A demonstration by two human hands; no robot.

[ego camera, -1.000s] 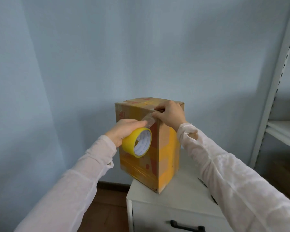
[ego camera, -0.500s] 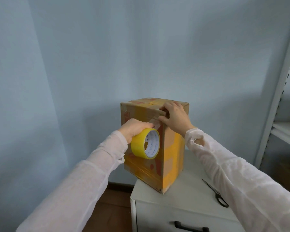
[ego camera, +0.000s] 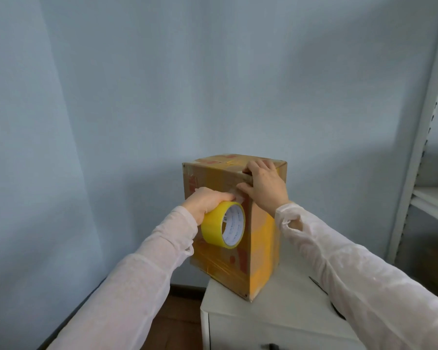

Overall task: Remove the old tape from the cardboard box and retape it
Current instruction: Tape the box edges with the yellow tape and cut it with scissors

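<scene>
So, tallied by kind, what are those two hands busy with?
Hands: 2 (left hand, right hand)
Yellow tape roll: 1
Cardboard box: 1
Total: 4

Both arms are in long, loose sleeves of thin, semi-sheer cloth, pale pinkish white. The left sleeve (ego camera: 137, 286) shows a seam across the forearm and bunches at the cuff. The right sleeve (ego camera: 364, 274) has glossy white flecks and a small slit (ego camera: 295, 224) by the cuff. The left grip (ego camera: 208, 200) and right grip (ego camera: 263, 188) are bare.
</scene>
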